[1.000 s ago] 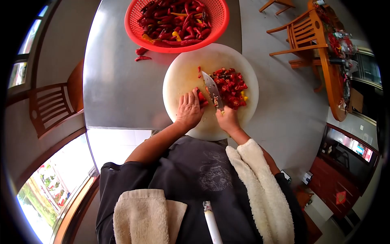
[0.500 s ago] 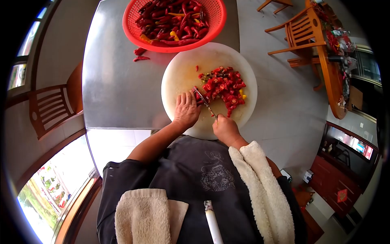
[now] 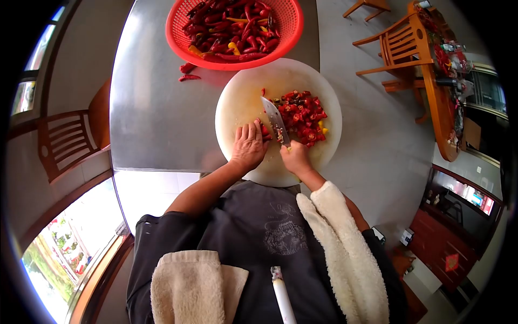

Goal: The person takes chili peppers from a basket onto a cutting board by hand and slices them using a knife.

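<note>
Crowding the far edge of the round, off-white cutting board, a red plastic colander full of red chilies with a few yellow ones overlaps the board in this view; whether they touch cannot be told. Two loose red chilies lie beside it on the grey metal table. On the board's right half, a heap of chopped red chili pieces, with some yellow bits at its right edge, sits just beside the blade, on the side away from the left hand. A white cigarette shows low in front of the dark printed shirt, and a cream towel hangs by the right arm.

Half a second ago the wide steel knife stood edge-on against the held chilies; now its broad face shows, speckled with seeds, and a gap separates it from the left fingers.

The left hand lies palm down, fingers together and pressing on a small bunch of uncut red chilies on the board. The right hand is closed around the knife's handle, the tip pointing away from the body.
</note>
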A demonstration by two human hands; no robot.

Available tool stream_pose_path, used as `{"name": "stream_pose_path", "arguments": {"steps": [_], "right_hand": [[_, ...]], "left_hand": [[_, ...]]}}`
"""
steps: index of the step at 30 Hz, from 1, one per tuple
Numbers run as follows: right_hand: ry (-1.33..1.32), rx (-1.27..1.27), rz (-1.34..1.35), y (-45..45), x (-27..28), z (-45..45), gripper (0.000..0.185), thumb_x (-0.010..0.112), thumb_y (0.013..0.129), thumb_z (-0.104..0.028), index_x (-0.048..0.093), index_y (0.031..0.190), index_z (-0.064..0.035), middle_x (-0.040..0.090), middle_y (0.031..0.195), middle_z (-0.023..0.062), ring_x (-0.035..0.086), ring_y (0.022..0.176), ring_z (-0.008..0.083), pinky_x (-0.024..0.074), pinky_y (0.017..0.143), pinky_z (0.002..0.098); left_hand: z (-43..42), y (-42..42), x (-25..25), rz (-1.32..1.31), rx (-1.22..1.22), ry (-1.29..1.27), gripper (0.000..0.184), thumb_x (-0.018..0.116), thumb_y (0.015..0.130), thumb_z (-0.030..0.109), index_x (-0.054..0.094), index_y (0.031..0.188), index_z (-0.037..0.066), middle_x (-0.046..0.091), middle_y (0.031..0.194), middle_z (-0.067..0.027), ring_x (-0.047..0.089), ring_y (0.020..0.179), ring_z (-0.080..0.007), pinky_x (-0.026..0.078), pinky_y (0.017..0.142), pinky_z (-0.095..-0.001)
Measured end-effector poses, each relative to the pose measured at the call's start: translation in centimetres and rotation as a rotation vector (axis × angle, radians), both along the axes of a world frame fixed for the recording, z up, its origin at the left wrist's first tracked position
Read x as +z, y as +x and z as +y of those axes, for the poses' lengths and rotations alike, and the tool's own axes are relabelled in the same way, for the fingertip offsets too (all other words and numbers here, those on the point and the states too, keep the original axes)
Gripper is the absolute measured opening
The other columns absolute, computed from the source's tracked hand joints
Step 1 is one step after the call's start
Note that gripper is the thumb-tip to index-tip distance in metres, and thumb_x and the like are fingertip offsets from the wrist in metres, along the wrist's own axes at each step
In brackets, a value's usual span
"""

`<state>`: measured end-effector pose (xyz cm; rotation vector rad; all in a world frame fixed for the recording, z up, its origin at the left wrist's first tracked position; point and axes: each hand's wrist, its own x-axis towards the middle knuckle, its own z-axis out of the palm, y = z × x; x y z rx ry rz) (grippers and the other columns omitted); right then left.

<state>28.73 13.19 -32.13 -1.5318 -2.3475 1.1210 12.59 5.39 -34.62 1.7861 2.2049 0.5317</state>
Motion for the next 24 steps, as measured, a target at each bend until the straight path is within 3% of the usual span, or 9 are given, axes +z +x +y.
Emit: {"name": "stream_pose_path", "arguments": {"steps": [2, 3, 6, 24], "right_hand": [[-0.071, -0.044, 0.014, 0.9, 1.4, -0.1, 0.023, 0.06, 0.083, -0.018, 0.059, 0.073, 0.0032, 0.062, 0.069, 0.0262, 0.063, 0.067, 0.0445, 0.0499, 0.064, 0.0515], [-0.023, -0.006, 0.002, 1.3, 2.2, -0.2, 0.021, 0.063, 0.084, -0.019, 0.061, 0.079, 0.0015, 0.063, 0.068, 0.0235, 0.064, 0.066, 0.0409, 0.0499, 0.06, 0.0462], [-0.021, 0.044, 0.02, 1.5, 5.3, -0.6, 0.019, 0.059, 0.084, -0.016, 0.061, 0.077, 0.0021, 0.062, 0.068, 0.0249, 0.063, 0.067, 0.0437, 0.0503, 0.063, 0.0492], [-0.125, 0.21, -0.346, -1.1, 4.0, -1.1, 0.02, 0.055, 0.083, -0.016, 0.064, 0.083, 0.0023, 0.065, 0.078, 0.0282, 0.065, 0.077, 0.0454, 0.0528, 0.073, 0.0515]], "left_hand": [[-0.3, -0.1, 0.4, -0.033, 0.016, 0.003, 0.075, 0.062, 0.085, 0.035, 0.035, 0.138, -0.012, 0.046, 0.126, -0.0235, 0.044, 0.118, -0.0379, 0.032, 0.105, -0.0477], [-0.5, -0.1, 0.8, -0.032, 0.028, 0.011, 0.076, 0.062, 0.085, 0.035, 0.035, 0.138, -0.011, 0.046, 0.126, -0.0237, 0.044, 0.119, -0.0383, 0.031, 0.106, -0.0481], [-0.9, 0.0, 1.5, -0.037, 0.048, 0.02, 0.077, 0.062, 0.084, 0.036, 0.034, 0.139, -0.011, 0.046, 0.127, -0.0242, 0.042, 0.121, -0.0392, 0.029, 0.108, -0.0488], [-1.1, 0.0, 0.0, -0.047, -0.004, -0.049, 0.068, 0.058, 0.088, 0.032, 0.039, 0.135, -0.014, 0.044, 0.127, -0.0222, 0.044, 0.115, -0.0367, 0.032, 0.104, -0.0466]]}}
